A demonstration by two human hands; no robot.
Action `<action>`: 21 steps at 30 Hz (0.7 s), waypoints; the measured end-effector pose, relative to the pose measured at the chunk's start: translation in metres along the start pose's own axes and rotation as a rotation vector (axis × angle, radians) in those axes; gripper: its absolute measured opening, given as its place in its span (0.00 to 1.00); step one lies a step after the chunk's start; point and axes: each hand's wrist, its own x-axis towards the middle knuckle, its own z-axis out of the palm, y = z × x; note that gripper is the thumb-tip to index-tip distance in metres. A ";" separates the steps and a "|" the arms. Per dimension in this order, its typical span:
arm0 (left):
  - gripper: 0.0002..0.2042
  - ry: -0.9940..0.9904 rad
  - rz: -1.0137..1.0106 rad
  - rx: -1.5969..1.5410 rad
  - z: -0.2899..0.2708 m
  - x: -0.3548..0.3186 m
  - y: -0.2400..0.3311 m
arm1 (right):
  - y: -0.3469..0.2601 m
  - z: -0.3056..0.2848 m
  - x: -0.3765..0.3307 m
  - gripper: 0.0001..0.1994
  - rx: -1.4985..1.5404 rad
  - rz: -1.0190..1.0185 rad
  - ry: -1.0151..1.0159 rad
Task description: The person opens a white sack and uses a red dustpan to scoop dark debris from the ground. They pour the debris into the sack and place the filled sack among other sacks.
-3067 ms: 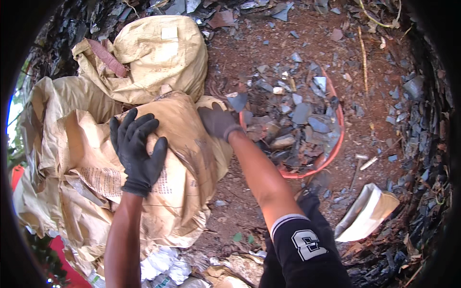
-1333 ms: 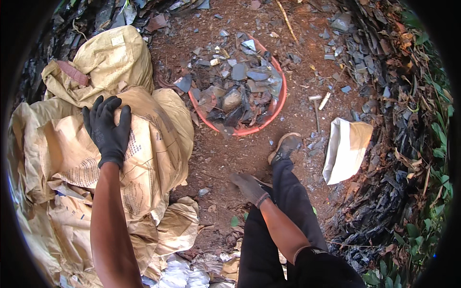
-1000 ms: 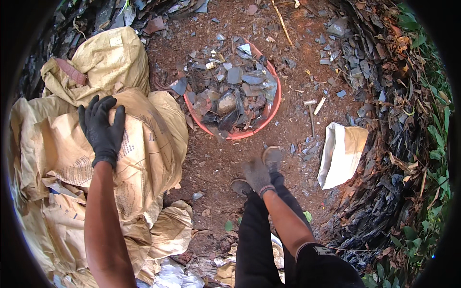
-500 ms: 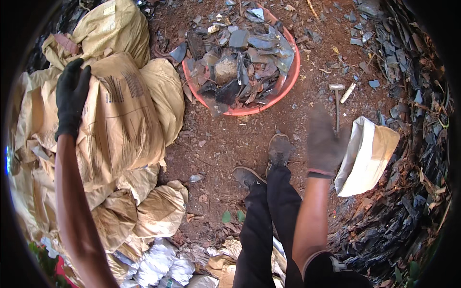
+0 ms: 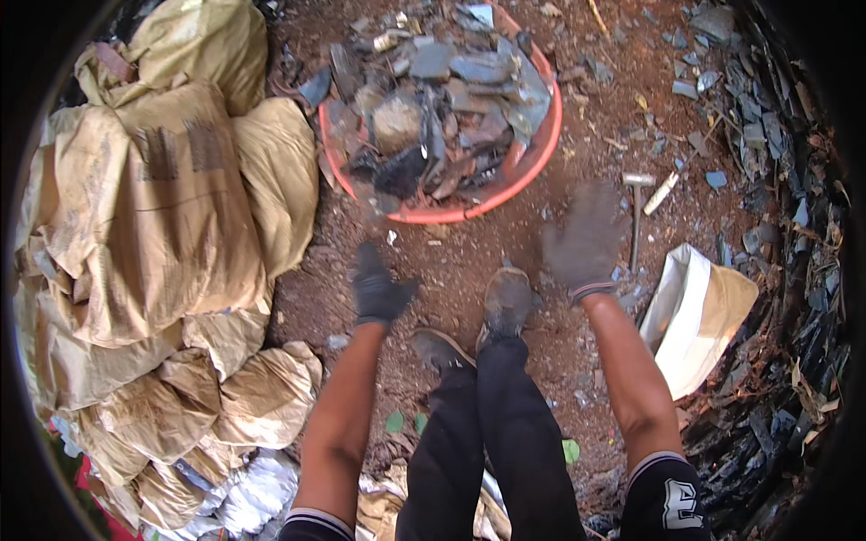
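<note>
My left hand, in a dark glove, hangs over the bare soil just below the tub. Its thumb stands apart from the fingers and it holds nothing. Somewhat blurred, my right hand in a grey-brown glove is open and empty, left of a small hammer. An orange-red tub heaped with dark slate-like pieces and a pale brown chunk lies ahead of both hands. To the right, a tan sack with a white folded-back mouth rests on the ground.
Full tan sacks are piled along the left, with white crumpled bags below them. A bank of dark flaky fragments runs down the right. Beside the hammer lies a pale-handled tool. My shoes stand between the hands.
My left hand has let go of the tan sack and moved right, over the soil below the tub. My right hand has shifted slightly, away from the white-mouthed sack.
</note>
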 end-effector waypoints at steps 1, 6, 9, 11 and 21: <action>0.50 -0.121 -0.406 -0.290 -0.004 -0.014 -0.011 | 0.039 0.005 -0.008 0.40 -0.120 0.160 0.099; 0.49 -0.315 -0.652 0.070 -0.028 -0.105 -0.128 | 0.123 0.023 -0.009 0.41 0.309 0.350 0.074; 0.44 -0.181 -0.460 -0.073 -0.044 -0.089 -0.104 | 0.103 0.027 0.035 0.37 0.989 0.527 -0.109; 0.38 -0.126 -0.367 -0.530 -0.038 -0.058 -0.073 | 0.036 0.000 0.063 0.34 1.514 0.647 -0.249; 0.14 -0.170 -0.586 -1.960 -0.007 0.064 0.074 | -0.032 0.012 0.063 0.16 1.168 0.507 0.084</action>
